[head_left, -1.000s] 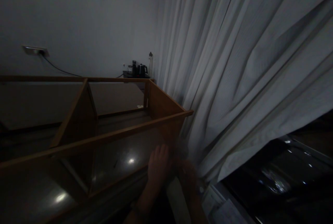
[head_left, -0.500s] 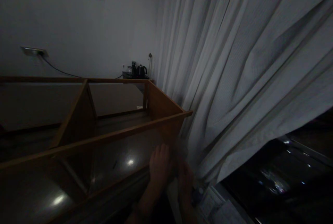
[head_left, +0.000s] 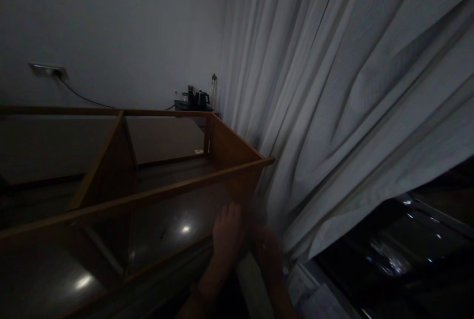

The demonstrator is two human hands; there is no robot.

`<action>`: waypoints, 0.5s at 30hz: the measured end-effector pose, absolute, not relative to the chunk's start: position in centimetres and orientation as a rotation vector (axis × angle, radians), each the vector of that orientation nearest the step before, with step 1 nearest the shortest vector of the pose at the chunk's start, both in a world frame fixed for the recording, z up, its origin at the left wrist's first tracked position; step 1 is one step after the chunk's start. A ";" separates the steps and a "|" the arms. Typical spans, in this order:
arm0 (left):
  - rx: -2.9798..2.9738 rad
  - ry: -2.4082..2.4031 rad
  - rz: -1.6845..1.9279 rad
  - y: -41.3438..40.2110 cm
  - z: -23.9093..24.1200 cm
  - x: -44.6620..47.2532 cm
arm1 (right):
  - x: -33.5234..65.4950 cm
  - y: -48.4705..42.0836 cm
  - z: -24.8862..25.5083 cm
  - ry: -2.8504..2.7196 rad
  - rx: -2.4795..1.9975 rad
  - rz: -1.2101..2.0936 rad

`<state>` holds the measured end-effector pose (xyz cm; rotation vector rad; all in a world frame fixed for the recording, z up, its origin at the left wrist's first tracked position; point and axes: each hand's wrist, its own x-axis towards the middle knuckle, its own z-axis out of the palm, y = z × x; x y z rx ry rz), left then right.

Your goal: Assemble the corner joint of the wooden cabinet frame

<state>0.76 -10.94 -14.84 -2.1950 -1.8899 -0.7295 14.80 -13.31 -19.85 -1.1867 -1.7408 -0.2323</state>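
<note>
A brown wooden cabinet frame (head_left: 237,176) with dividers runs across the left and middle of the head view. At its near right end, my left hand (head_left: 226,230) rests against the wood, back up, fingers laid forward and close together. Just right of it is my right hand (head_left: 268,247), smeared by motion, its fingers curled beside the frame's end panel. Whatever it holds, if anything, is too dark and blurred to make out. A glossy panel (head_left: 174,225) with light reflections lies within the frame, left of my hands. A pale strip (head_left: 252,279) shows between my forearms.
A long grey-white curtain (head_left: 318,111) hangs close on the right. Beneath its hem is a dark, shiny surface (head_left: 403,245). Papers or boxes (head_left: 303,282) lie low beside my right arm. A black kettle (head_left: 202,98) stands at the back; a cord (head_left: 83,98) runs from the wall socket (head_left: 46,69).
My right hand has shifted slightly right and turned, its forearm swinging right. My left hand stays almost in place against the wood. The cabinet frame looks unmoved.
</note>
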 end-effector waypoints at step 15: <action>-2.189 -1.866 -0.744 -10.8 -15.1 0.8 | 14.2 -13.6 -18.9 -1.619 -1.425 0.267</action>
